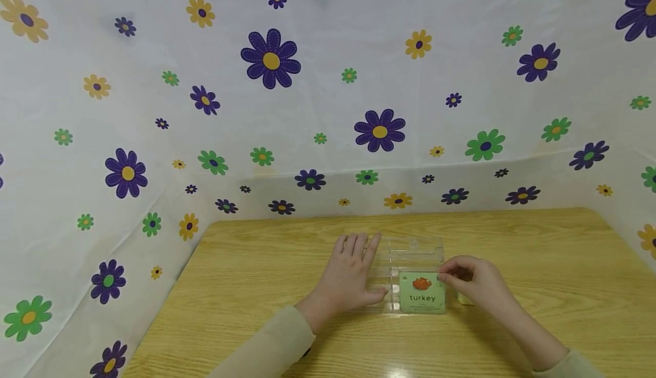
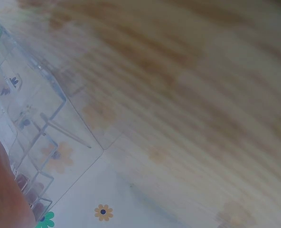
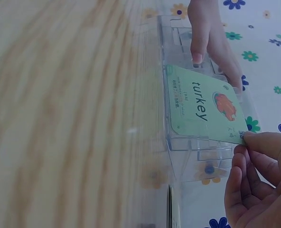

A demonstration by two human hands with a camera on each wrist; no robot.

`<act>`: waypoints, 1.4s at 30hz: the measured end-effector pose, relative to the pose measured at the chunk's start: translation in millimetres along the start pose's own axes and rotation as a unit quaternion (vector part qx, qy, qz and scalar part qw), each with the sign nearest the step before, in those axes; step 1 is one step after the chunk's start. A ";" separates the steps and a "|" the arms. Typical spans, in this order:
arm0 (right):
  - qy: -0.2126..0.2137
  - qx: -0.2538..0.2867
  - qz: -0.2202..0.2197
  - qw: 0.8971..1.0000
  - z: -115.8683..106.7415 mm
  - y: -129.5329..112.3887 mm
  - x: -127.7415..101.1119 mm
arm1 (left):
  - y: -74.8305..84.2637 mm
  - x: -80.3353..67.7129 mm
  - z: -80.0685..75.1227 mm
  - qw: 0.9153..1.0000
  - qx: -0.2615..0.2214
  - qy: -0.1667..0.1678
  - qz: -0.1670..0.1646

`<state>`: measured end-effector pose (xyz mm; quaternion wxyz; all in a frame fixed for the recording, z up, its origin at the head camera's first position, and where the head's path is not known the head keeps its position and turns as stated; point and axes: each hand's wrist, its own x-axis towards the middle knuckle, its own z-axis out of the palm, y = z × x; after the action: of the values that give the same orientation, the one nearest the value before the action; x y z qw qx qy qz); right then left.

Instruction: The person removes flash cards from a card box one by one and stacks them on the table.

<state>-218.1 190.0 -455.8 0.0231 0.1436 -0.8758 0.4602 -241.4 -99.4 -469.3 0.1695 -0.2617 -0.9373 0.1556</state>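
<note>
A green flash card with a picture of a roast bird and the word "turkey" lies in the right front part of a clear plastic card rack. My right hand pinches the card's upper right corner between thumb and forefinger, its other fingers curled beneath in the right wrist view. Across the rack's left side rests my left hand, fingers spread and straight, thumb pointing toward the card. The rack has several stepped compartments, seen edge-on in the left wrist view. Part of its left side is hidden under the left hand.
Beside the rack on the right, partly behind the right hand, is a small stack of cards. Everything stands on a wood-grain table. A white sheet with flower prints hangs behind the table and along its sides.
</note>
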 end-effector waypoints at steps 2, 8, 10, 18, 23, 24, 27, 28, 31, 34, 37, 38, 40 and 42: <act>-0.001 0.003 0.001 1.000 -0.2 0.0 0.1 | 0.1 0.1 -0.3 1.000 0.000 -0.001 -0.001; -0.001 0.005 -0.001 1.000 -0.4 -0.3 0.1 | 0.1 -0.3 -0.9 1.000 0.000 -0.003 -0.001; -0.002 0.004 0.001 1.000 -0.5 -0.6 0.1 | 0.2 -0.2 -0.9 1.000 0.001 -0.004 -0.001; 0.000 0.002 0.010 1.000 -1.0 -2.6 0.1 | 0.0 0.4 -0.3 1.000 0.004 -0.003 0.000; 0.000 -0.002 0.009 1.000 -1.3 -2.8 -0.1 | -0.1 0.5 -1.1 1.000 0.001 -0.001 0.000; 0.000 -0.003 0.008 1.000 -1.4 -2.8 -0.2 | -0.1 0.4 -1.6 1.000 0.000 -0.002 0.000; 0.000 -0.006 0.008 1.000 -1.4 -2.5 -0.2 | 0.1 -0.1 -2.8 1.000 -0.001 -0.009 -0.002; 0.000 -0.006 0.009 1.000 -1.4 -2.4 -0.1 | 0.1 -0.1 -3.3 1.000 -0.001 -0.011 -0.002; -0.001 -0.009 0.010 1.000 -1.2 -1.6 0.3 | 0.1 -0.2 -3.6 1.000 -0.001 -0.014 -0.003; 0.000 -0.010 0.012 1.000 -1.1 -0.5 0.6 | -0.1 0.1 -2.9 1.000 0.001 -0.015 -0.003; 0.001 -0.010 0.011 1.000 -1.2 -0.1 0.7 | -0.2 0.0 -2.3 1.000 0.001 -0.016 -0.003; 0.002 -0.010 0.010 1.000 -1.3 -0.2 0.7 | -0.2 0.0 -2.2 1.000 0.000 -0.017 -0.003; 0.004 -0.010 0.009 1.000 -1.5 -0.6 0.6 | -0.2 0.0 -1.9 1.000 -0.001 -0.017 -0.003; 0.006 -0.011 0.008 1.000 -1.8 -1.1 0.5 | -0.2 0.0 -1.8 1.000 0.000 -0.017 -0.003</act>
<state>-218.5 190.8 -453.8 0.0259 0.1340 -0.8816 0.4518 -240.8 -99.2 -467.6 0.1544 -0.2561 -0.9409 0.1593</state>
